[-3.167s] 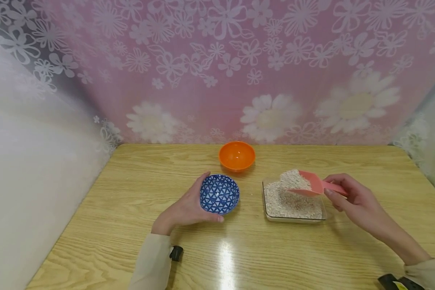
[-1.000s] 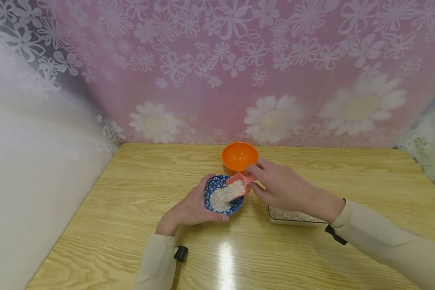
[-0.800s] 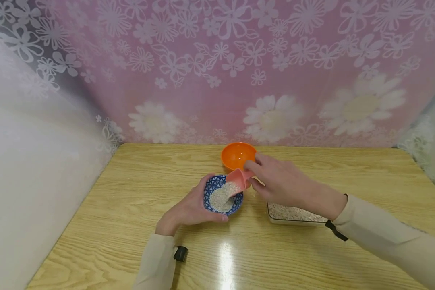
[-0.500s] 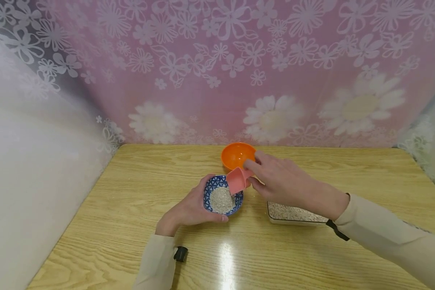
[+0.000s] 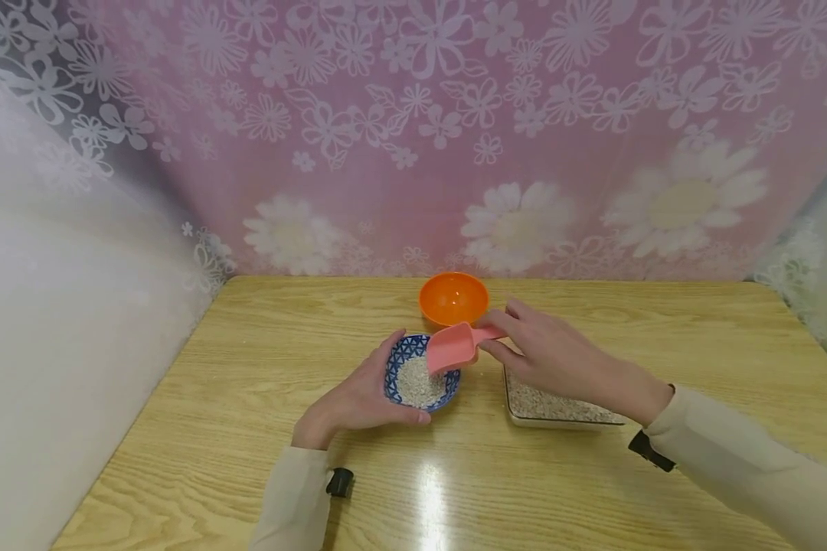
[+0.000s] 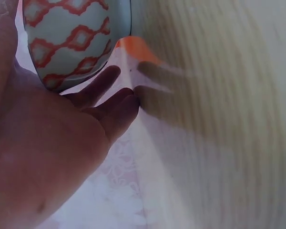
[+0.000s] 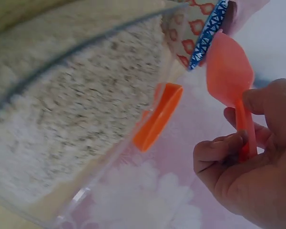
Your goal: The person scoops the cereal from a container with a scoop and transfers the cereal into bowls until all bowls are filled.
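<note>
Head view: left hand (image 5: 358,398) cups the blue bowl (image 5: 420,376) at tabletop centre; right-hand fingers (image 5: 499,330) pinch the pink scoop (image 5: 452,346) tilted over the bowl's 2 o'clock rim. Clipping it could scatter grain (image 5: 416,380).

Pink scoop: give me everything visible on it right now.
The pink scoop looks like smooth plastic: a rounded bowl with a narrow straight handle. The right hand pinches the handle between thumb and fingers. It is tipped over the blue patterned bowl, which holds pale grain and is cupped by the left hand. Only its outer back shows, and no grain is seen falling. It sits just in front of the orange bowl.
</note>
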A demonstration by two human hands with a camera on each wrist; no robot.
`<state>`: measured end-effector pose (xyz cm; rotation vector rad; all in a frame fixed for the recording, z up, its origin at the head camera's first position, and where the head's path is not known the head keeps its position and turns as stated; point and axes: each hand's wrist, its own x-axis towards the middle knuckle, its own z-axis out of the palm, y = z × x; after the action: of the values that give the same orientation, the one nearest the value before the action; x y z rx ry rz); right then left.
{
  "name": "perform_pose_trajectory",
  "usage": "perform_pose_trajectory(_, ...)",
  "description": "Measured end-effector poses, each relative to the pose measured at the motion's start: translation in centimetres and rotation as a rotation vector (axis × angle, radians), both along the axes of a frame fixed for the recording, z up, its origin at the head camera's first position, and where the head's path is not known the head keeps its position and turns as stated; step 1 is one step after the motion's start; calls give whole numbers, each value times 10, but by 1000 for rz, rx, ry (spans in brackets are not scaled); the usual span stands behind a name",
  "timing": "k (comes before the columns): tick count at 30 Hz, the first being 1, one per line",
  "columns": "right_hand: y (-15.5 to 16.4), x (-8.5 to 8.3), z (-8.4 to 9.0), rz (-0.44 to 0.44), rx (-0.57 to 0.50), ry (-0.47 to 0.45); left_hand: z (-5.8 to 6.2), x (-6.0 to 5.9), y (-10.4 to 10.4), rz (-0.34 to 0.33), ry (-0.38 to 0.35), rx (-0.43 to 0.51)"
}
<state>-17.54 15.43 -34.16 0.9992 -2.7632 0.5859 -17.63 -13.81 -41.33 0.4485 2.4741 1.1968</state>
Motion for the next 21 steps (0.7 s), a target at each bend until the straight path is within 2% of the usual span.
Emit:
perform_pose_trajectory(3, 8, 2, -8, -16, -63, -50, 3, 2, 0, 11, 30, -4)
perform_pose_trajectory(6, 18, 4, -15, -32, -137, -78, 10, 4, 0, 45, 112, -12)
perform_pose_trajectory(12, 40, 9, -25, -73, -274, -42, 20, 8, 10, 90, 288, 41)
perform_pose_trajectory(18, 63, 18, -29, -110, -366, 2, 28, 12, 27, 62, 353, 117)
perform_pose_trajectory(21, 74, 24, -31, -136, -378, 15, 30, 13, 37, 50, 357, 133)
